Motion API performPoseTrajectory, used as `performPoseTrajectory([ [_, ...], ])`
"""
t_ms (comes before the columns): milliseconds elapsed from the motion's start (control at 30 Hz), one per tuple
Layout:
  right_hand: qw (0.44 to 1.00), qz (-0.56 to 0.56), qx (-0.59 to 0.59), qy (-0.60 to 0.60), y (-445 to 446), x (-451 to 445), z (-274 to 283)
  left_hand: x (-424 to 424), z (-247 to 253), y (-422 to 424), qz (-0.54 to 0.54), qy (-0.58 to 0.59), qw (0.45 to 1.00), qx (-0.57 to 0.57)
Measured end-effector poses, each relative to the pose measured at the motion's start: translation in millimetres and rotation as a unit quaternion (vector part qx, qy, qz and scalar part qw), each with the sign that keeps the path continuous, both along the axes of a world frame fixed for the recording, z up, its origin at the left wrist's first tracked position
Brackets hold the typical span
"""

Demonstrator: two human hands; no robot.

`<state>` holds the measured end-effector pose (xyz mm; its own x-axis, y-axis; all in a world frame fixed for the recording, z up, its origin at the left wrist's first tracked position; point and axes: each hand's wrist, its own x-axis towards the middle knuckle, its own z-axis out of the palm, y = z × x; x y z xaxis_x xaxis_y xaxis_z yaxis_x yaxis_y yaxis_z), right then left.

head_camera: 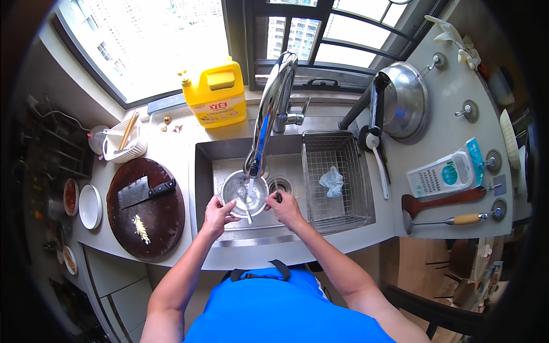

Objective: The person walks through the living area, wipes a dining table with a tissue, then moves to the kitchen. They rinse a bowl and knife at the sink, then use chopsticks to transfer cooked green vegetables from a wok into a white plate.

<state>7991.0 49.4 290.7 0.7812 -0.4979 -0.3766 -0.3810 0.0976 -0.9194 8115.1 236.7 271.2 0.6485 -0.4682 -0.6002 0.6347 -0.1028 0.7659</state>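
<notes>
A round metal bowl (235,182) sits in the stainless steel sink (283,165) under the chrome faucet (268,115). Water appears to run from the spout into it, and a slim pale utensil (248,214), perhaps a spoon, leans across its near rim. My left hand (216,218) is at the bowl's left front rim, thumb and fingers apart; whether it grips the rim is unclear. At the bowl's right side, my right hand (284,209) pinches a small dark-handled tool (279,197). A thin part points up from it, too small to identify.
Left of the sink, a round chopping board (165,233) bears a cleaver (139,194) and chopped garlic (140,230). A wire basket (315,210) holding a pale blue cloth (332,182) fills the sink's right side. A yellow detergent jug (216,96) stands behind; a grater (444,173) lies right.
</notes>
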Motion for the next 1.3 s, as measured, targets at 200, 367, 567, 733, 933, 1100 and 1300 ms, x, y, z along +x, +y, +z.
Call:
performPoseTrajectory([
  [200, 0.986, -0.008, -0.164, -0.024, -2.7, 19.9, -6.2, 18.5, -0.2, -17.6, -0.031, -0.049, 0.994, 0.087],
  [367, 0.987, -0.03, -0.155, 0.011, -22.8, -5.8, -1.7, 10.0, -14.7, -48.2, -0.061, -0.055, 0.992, 0.095],
  [567, 0.997, 0.005, -0.077, 0.03, -8.5, -13.1, -0.3, 8.9, -15.3, -14.3, -0.061, 0.076, 0.993, 0.063],
  [733, 0.992, 0.013, -0.112, 0.057, -25.1, 0.6, -4.6, 19.7, -6.4, -32.9, -0.02, 0.038, 0.997, 0.064],
  [933, 0.991, -0.073, -0.107, 0.026, -84.8, 2.8, 5.6, 3.3, -1.7, -73.6, -0.086, -0.174, 0.977, 0.087],
  [1100, 0.981, -0.14, -0.115, -0.064, -139.0, 48.2, 18.8, -1.2, 6.5, -65.1, -0.065, -0.242, 0.951, 0.18],
  [1300, 0.943, -0.205, -0.258, -0.05, -234.3, 105.2, -14.3, -19.0, 15.9, -68.4, -0.144, -0.459, 0.852, 0.205],
])
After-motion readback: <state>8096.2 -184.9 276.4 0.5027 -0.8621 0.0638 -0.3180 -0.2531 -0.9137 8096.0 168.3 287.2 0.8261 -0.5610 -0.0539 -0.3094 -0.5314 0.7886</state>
